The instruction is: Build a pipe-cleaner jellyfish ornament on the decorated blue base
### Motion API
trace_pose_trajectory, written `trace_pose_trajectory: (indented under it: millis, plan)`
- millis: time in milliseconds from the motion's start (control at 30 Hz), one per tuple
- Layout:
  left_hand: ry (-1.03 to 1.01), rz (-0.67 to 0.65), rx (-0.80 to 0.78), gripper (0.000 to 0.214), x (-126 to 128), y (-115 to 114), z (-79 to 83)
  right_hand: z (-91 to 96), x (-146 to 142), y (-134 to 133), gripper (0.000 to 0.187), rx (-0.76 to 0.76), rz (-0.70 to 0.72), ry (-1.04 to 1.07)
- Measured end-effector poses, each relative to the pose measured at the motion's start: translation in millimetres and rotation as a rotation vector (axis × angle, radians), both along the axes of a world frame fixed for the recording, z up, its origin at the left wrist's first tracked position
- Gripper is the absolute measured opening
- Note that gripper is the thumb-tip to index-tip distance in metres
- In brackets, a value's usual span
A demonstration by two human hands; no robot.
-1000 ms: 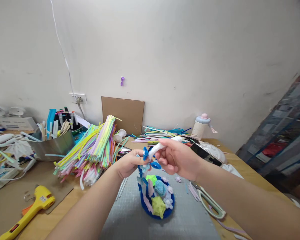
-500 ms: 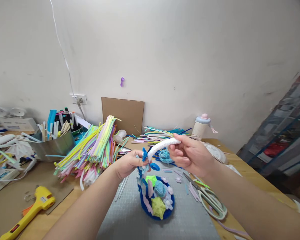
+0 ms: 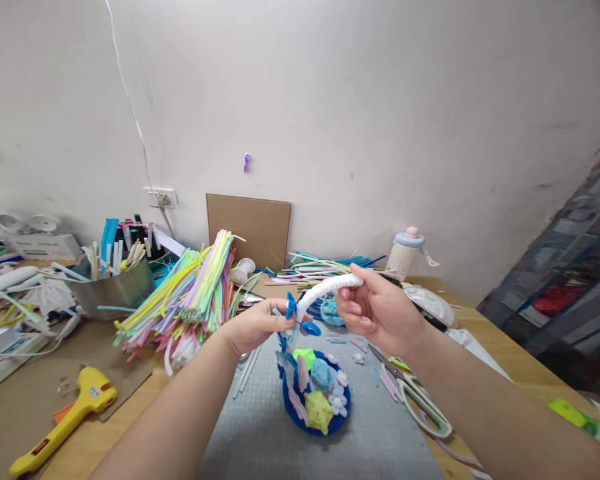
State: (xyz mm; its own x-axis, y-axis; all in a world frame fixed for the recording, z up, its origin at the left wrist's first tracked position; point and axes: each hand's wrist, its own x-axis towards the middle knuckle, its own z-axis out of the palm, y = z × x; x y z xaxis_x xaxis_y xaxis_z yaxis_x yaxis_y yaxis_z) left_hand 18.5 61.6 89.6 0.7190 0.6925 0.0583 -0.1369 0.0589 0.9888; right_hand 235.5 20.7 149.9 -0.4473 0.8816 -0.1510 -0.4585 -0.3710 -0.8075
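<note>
A decorated pipe-cleaner piece with a round blue base (image 3: 310, 429) stands on the grey cutting mat (image 3: 260, 440). On the base sit a yellow star (image 3: 319, 412), a light blue ball (image 3: 322, 375) and small pale flowers (image 3: 338, 401). Pinched near the top of its blue-and-white upright is my left hand (image 3: 260, 325). From there a white wrapped stem (image 3: 327, 287) arches to the right. Its free end is between the thumb and fingers of my right hand (image 3: 377, 307). The stem's join at the upright is partly hidden by my left fingers.
Scissors (image 3: 420, 400) lie right of the base. At left are a yellow glue gun (image 3: 75, 417), a large bundle of pipe cleaners (image 3: 195, 293) and a metal container of sticks (image 3: 113, 290). A bottle (image 3: 404, 253) and a brown board (image 3: 249, 230) stand by the wall.
The view has shifted slightly, so the surroundings sit a little further right. Both hands keep their hold, and the white stem's arch looks almost the same.
</note>
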Motion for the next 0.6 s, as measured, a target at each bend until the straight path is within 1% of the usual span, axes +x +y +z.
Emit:
trace_pose_trajectory:
  millis: [67, 133, 200, 267, 300, 333, 367, 400, 433, 467, 500, 567, 600]
  plan:
    - [-0.035, 0.017, 0.035, 0.045, -8.2, -3.9, 0.5, -3.6, 0.8, -2.0, 0.049, 0.042, 0.01, 0.011]
    - [-0.08, 0.082, 0.067, 0.055, -18.1, -8.7, 0.7, -9.2, 2.3, -3.8, 0.051, 0.097, 0.023, 0.015]
    - [-0.103, 0.185, 0.079, 0.06, -27.5, -14.4, -1.2, -20.3, 4.9, -3.2, 0.051, 0.152, 0.015, -0.01]
    - [-0.08, 0.358, 0.001, 0.056, -33.8, -22.0, -8.6, -40.0, 8.8, 1.4, 0.046, 0.213, -0.073, -0.087]
    - [-0.051, 0.482, -0.072, 0.052, -35.3, -27.4, -15.4, -53.3, 11.2, 4.9, 0.039, 0.252, -0.156, -0.142]
    - [-0.008, 0.628, -0.165, 0.049, -35.4, -34.3, -24.8, -68.6, 13.9, 9.0, 0.03, 0.297, -0.283, -0.22]
    - [0.04, 0.777, -0.255, 0.047, -34.3, -43.0, -36.6, -85.2, 16.6, 12.9, 0.029, 0.347, -0.389, -0.295]
    - [0.068, 0.889, -0.326, 0.049, -32.1, -53.4, -50.8, -102.4, 19.2, 16.4, 0.046, 0.381, -0.413, -0.368]
    - [0.07, 0.946, -0.385, 0.052, -28.9, -65.1, -66.6, -119.2, 21.4, 18.7, 0.06, 0.394, -0.426, -0.423]
    - [0.053, 0.936, -0.435, 0.054, -25.0, -77.7, -83.3, -134.9, 22.9, 19.5, 0.063, 0.383, -0.41, -0.486]
    - [0.019, 0.869, -0.491, 0.055, -20.7, -90.1, -100.0, -148.7, 23.7, 18.6, 0.06, 0.345, -0.388, -0.538]
    - [-0.037, 0.729, -0.635, 0.06, -12.0, -110.9, -128.7, -169.0, 22.7, 11.8, 0.06, 0.188, -0.316, -0.538]
    - [-0.091, 0.658, -0.674, 0.066, -8.1, -117.7, -138.9, -175.1, 21.0, 6.3, 0.061, 0.113, -0.298, -0.501]
